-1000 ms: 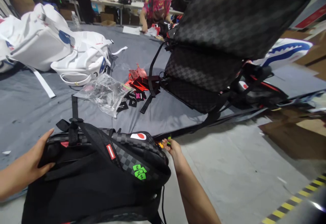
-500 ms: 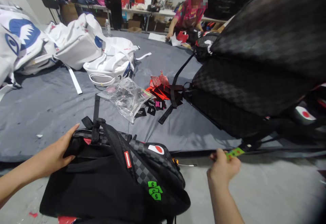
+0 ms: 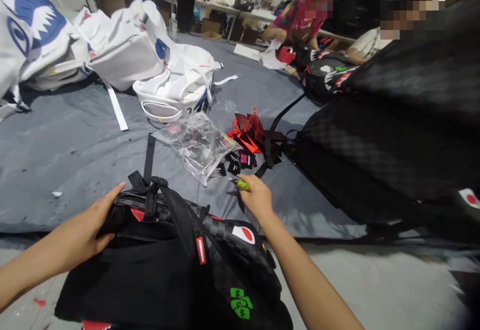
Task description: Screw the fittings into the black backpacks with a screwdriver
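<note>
A black backpack (image 3: 142, 280) lies in front of me at the table's near edge, with a grey-check panel, a white-and-red eye patch and green dollar patches. My left hand (image 3: 84, 225) grips its upper left rim, thumb on the near side. Over the table, my right hand (image 3: 258, 197) is closed around a small green-and-yellow item (image 3: 243, 185) with a dark end, too blurred to name. Just beyond its fingers lie small black cards (image 3: 234, 169), red tags with strings (image 3: 245, 130) and a clear plastic bag (image 3: 200, 145).
White backpacks (image 3: 123, 60) with blue shark faces cover the table's left side. A stack of black check backpacks (image 3: 375, 145) rises on the right. Across the table, a person in a pink patterned top (image 3: 296, 17) and another person in white work near more bags.
My right hand has swung left and away from me, from beside the right-hand stack to near the cards, still holding the green item. My left hand stays on the backpack. The view has shifted slightly.
</note>
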The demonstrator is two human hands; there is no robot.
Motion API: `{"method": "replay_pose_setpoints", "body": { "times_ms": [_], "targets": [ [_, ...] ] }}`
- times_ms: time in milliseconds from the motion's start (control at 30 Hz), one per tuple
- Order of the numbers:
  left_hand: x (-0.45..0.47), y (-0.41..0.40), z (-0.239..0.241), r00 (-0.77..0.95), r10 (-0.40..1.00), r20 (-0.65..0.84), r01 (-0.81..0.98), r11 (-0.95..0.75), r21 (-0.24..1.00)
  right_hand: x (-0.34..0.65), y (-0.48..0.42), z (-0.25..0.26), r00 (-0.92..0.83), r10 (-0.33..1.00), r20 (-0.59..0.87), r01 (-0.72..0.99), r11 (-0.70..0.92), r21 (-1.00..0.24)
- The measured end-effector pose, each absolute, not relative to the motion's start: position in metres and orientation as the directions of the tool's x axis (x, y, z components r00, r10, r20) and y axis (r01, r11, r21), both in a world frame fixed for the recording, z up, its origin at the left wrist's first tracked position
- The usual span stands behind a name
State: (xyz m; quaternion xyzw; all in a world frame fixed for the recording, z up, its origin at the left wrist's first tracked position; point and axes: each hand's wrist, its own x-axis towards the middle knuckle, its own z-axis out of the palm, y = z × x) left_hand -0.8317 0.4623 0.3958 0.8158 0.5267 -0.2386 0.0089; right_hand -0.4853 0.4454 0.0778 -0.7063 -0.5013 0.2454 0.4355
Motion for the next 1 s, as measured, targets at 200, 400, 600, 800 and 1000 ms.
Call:
{"method": "replay_pose_setpoints", "body": {
  "times_ms": [200,400,600,800,1000],
  "targets": [
    [-0.819,0.463,0.400,0.270,0.851,-0.450,0.878,-0.409,-0.248,-0.498,0.493,0.095,-0.067,0.972,0.226,0.718,0.204,-0.665],
    [-0.803,0.463,0.405,0.192,0.852,-0.487,0.899,-0.351,-0.260,-0.502,0.481,0.102,-0.127,0.961,0.246,0.819,0.241,-0.521],
    [-0.796,0.463,0.408,0.173,0.846,-0.504,0.906,-0.338,-0.257,-0.515,0.457,0.106,-0.210,0.954,0.216,0.842,0.288,-0.455],
    [-0.786,0.459,0.412,0.202,0.847,-0.492,0.910,-0.349,-0.226,-0.507,0.457,0.108,0.048,0.979,0.197,0.892,0.046,-0.449],
    [-0.787,0.460,0.410,0.197,0.844,-0.500,0.909,-0.348,-0.230,-0.506,0.465,0.119,-0.061,0.996,0.071,0.851,0.089,-0.518]
  ]
}}
